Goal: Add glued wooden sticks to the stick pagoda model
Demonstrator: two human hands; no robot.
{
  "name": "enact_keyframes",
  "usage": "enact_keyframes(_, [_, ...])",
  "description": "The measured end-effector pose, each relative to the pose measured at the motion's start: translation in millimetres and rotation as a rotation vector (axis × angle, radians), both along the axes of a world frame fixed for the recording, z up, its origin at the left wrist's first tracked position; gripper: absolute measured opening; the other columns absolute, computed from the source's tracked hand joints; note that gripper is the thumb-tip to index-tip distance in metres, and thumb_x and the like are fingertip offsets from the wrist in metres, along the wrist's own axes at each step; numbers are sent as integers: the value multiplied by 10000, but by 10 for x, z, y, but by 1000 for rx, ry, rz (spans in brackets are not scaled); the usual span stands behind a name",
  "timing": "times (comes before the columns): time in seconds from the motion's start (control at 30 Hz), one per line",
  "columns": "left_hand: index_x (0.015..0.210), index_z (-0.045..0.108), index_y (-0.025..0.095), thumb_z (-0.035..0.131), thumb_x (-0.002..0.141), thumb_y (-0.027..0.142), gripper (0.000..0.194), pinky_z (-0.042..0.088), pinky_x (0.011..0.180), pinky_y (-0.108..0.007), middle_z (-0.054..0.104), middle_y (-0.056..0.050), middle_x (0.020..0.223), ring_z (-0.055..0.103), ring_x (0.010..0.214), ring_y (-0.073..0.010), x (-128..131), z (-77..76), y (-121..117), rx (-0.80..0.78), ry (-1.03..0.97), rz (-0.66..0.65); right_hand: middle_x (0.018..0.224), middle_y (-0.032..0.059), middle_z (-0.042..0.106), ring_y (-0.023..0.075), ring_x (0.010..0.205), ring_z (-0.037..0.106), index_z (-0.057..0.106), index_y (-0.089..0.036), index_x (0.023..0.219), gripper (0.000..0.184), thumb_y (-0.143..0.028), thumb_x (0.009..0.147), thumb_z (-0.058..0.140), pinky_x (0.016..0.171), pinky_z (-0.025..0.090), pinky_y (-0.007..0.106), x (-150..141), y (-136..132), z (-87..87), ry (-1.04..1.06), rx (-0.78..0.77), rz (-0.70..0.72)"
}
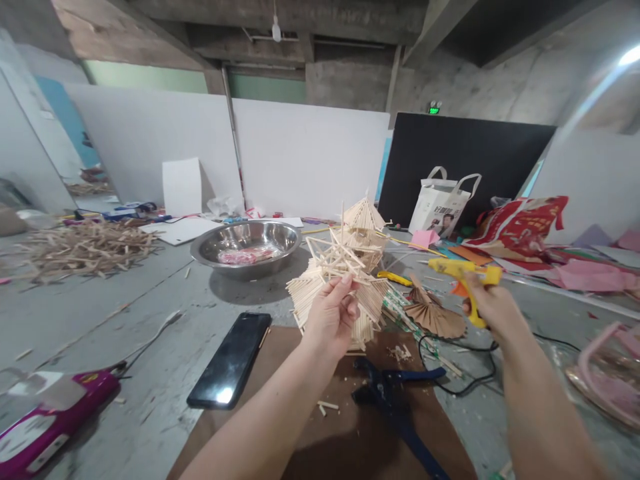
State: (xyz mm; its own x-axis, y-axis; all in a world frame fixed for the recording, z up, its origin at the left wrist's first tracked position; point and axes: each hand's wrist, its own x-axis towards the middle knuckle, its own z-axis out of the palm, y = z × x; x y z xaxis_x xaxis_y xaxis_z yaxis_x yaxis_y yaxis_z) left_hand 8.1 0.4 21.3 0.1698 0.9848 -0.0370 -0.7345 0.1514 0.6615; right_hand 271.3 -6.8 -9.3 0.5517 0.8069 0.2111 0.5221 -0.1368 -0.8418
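Observation:
A tiered model (310, 293) built of thin pale wooden sticks stands in the middle, with a loose-looking lattice of sticks on its nearer top. In front of that lattice is my left hand (333, 310), thumb and fingers pinched together at a stick; its far end merges with the lattice, so I cannot tell if it is attached. Over to the right, my right hand (487, 300) is wrapped round the handle of a yellow hot glue gun (460, 268), nozzle pointing left toward the model and apart from it. Behind stands a second pointed stick roof (367, 215).
Blue-handled cutters (387, 400) and stick scraps lie on a brown board (300, 393). Left are a black phone (230, 360), a steel basin (200, 250), a stick pile (95, 243) and a magenta device (65, 413). A black cord (475, 381) loops below the glue gun.

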Motion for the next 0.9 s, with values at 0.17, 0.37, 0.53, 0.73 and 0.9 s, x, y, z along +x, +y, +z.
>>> enact_keyframes(0.17, [646, 508, 140, 667, 571, 211, 189, 293, 335, -109, 579, 24, 582, 407, 344, 2, -16, -43, 67, 33, -15, 78, 426, 78, 534, 190, 419, 525, 506, -177, 517, 539, -643, 673, 284, 406, 387, 285, 237, 379, -620, -13, -381, 34])
enact_keyframes(0.37, [647, 525, 132, 676, 556, 201, 189, 303, 348, -116, 571, 16, 572, 413, 373, -7, 16, -54, 111, 74, -53, 206, 709, 191, 625, 284, 695, 590, 584, -134, 598, 611, -602, 713, 208, 592, 429, 366, 400, 481, -996, -310, -573, 69])
enact_keyframes(0.53, [674, 544, 132, 678, 555, 247, 213, 286, 336, -127, 541, 29, 553, 390, 354, -5, 113, -84, 125, 27, -69, 193, 923, 217, 597, 330, 842, 562, 622, -139, 842, 654, -624, 689, 211, 620, 422, 413, 375, 403, -780, -515, -714, -97])
enact_keyframes(0.73, [672, 561, 132, 690, 535, 266, 231, 279, 343, -133, 529, 28, 532, 398, 370, -11, 109, -33, 118, 42, -86, 236, 909, 142, 621, 288, 814, 579, 576, -201, 960, 543, -555, 717, 243, 608, 423, 363, 84, 276, -150, -605, -594, -116])
enact_keyframes(0.9, [662, 574, 134, 686, 536, 280, 223, 274, 344, -142, 525, 29, 524, 398, 372, -16, 79, -25, 144, 84, -57, 287, 866, 125, 633, 286, 826, 570, 582, -205, 897, 538, -574, 715, 236, 609, 410, 349, -95, 226, 76, -661, -498, -72])
